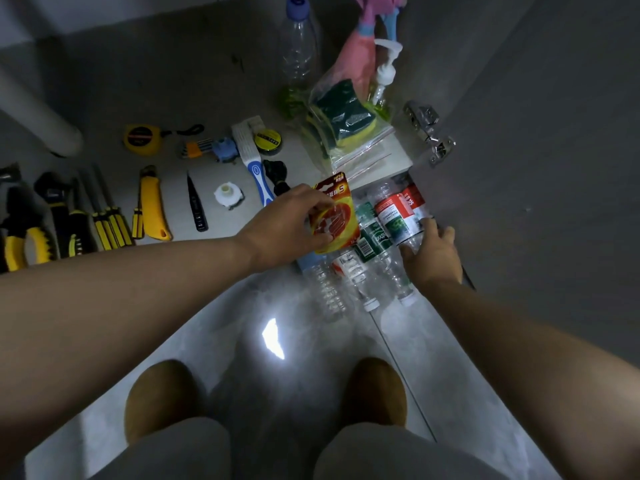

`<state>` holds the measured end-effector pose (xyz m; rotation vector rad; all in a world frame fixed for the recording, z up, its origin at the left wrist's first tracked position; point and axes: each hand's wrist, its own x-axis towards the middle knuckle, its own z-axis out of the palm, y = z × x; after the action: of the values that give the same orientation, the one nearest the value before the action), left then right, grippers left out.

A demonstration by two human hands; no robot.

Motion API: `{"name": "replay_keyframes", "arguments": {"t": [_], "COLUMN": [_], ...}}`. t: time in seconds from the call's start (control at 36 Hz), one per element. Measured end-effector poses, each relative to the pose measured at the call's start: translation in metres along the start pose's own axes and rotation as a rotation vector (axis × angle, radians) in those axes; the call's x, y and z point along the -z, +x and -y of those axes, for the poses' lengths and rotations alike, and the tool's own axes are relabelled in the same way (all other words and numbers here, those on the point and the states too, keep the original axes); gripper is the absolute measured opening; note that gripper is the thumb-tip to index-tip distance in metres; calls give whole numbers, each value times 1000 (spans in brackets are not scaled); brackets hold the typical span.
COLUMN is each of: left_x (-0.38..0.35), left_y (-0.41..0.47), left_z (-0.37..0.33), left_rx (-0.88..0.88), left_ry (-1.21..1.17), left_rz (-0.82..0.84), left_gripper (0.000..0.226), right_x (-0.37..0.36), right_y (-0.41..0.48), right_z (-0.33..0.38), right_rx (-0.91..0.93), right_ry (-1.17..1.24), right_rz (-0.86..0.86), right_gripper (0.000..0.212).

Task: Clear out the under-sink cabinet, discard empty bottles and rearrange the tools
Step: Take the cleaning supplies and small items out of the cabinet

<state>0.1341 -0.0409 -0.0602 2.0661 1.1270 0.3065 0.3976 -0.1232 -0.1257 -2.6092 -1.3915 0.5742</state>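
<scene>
Several clear plastic bottles (329,289) lie side by side on the pale floor (311,358), close to the open cabinet door (536,168). They look empty, and two white caps point toward the person. The right hand (434,261) grips the rightmost one, a red-label bottle (394,213), with the thumb on its side and the fingers curled under it. Its label is red and white with a green picture. A green-label bottle (372,237) lies touching it on the left.

The left hand (287,223) pinches a battery pack (337,216) between thumb and fingers, just above the bottles. The pack is a red and yellow card with a large 5 printed near its top.

Tools lie in rows on the floor to the left. In the far row are a yellow tape measure (140,138), hex keys (195,147) and a black tape roll (267,140). In the near row are pliers (17,244), a wrench (55,202), yellow-handled screwdrivers (109,223), a yellow knife (152,206) and a white fitting (228,195). A blue and white brush (258,178) lies between the fitting and the left hand.

Beyond the bottles, a green and yellow sponge (346,116) sits in a clear bag (360,150). Behind it stand a tall bottle (299,46) with a blue cap, a pink sprayer (360,53) and a pump bottle (382,77). A metal hinge (429,133) shows on the door. Two brown slippers (159,396) are near the bottom.
</scene>
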Motion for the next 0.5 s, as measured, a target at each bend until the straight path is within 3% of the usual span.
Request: {"name": "replay_keyframes", "arguments": {"t": [0.28,0.42,0.5], "left_x": [-4,-7,-9], "left_y": [3,5,7], "left_z": [-5,-12,-16], "left_rx": [-13,-44,-54], "left_ry": [0,-1,7], "left_rz": [7,20,35], "left_gripper": [60,61,62], "right_x": [3,13,22], "right_y": [-2,-11,-20], "right_z": [-4,6,19], "right_rx": [61,216,265], "right_ry": [69,135,302], "right_rz": [-18,-177,-93], "right_gripper": [66,46,26]}}
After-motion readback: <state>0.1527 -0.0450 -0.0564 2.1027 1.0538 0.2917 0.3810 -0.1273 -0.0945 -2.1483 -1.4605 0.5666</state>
